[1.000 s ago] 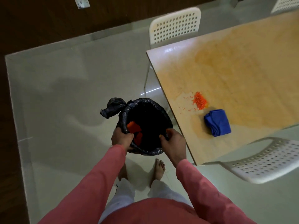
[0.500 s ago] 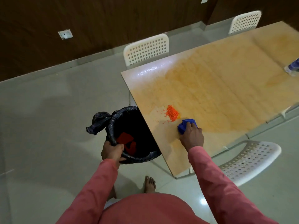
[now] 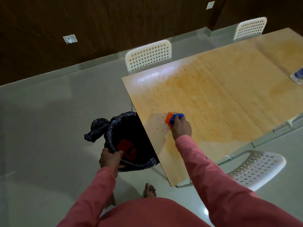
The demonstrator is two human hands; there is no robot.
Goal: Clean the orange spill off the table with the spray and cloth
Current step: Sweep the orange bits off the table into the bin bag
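- Orange spill (image 3: 169, 118): I find it as a small heap of orange grains near the short left edge of the table (image 3: 229, 99), with loose grains scattered between the heap and that edge.
- Cloth (image 3: 177, 116): blue, bunched up, pressed on the tabletop and touching the right side of the heap.
- Right hand (image 3: 181, 126): closed over the cloth, gripping it from above.
- Left hand (image 3: 110, 158): clenched on the near rim of a bin (image 3: 131, 141) lined with a black bag, held beside the table edge with its far rim tucked under it; something red lies inside.
- Step in hand, as I judge it: sweeping the grains with the cloth toward the edge and into the bin.
- Next move calls for: a low, flat push of the cloth leftward, with the bin mouth kept directly below the spot where the grains go over. Stray grains need a second pass.
- Spray: a bottle (image 3: 297, 77) stands at the far right edge of the view, well apart from the hands, mostly cut off. I judge the spraying and wiping step not yet done here.
- Writing: I can read no brand, label or text anywhere.
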